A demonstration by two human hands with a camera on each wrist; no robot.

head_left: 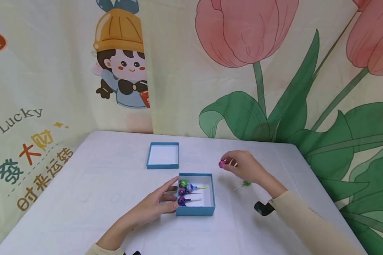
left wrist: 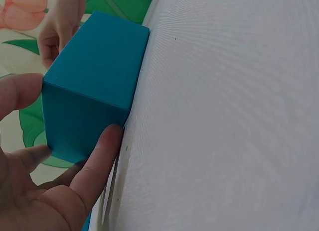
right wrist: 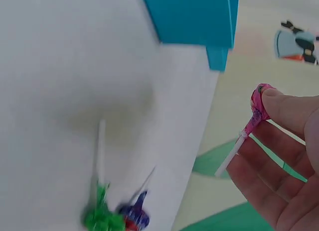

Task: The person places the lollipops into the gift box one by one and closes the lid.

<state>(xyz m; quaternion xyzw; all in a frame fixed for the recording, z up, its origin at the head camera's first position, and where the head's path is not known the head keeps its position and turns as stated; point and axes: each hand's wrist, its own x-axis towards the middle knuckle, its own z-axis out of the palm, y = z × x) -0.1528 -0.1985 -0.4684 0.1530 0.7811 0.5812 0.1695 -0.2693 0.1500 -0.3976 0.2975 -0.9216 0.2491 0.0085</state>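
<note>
Between the thumb and fingers of my right hand (head_left: 244, 165) is a pink-wrapped lollipop (head_left: 222, 164), pinched at its head. Its white stick slants down in the right wrist view, free of the table. My left hand (head_left: 153, 203) rests its spread fingers against the left side of an open blue box (head_left: 196, 211). Inside this box several lollipops lie with heads to the left and sticks to the right, among them a green one (head_left: 183, 183), a blue one (head_left: 189, 187) and a purple one (head_left: 182, 201).
A green lollipop (right wrist: 102, 218) and a purple lollipop (right wrist: 135, 215) lie on the white table (head_left: 236, 226), below the right hand. The shallow blue lid (head_left: 162, 166), white inside, sits behind the box to the left. A printed cloth (head_left: 178, 88) hangs along the table's back.
</note>
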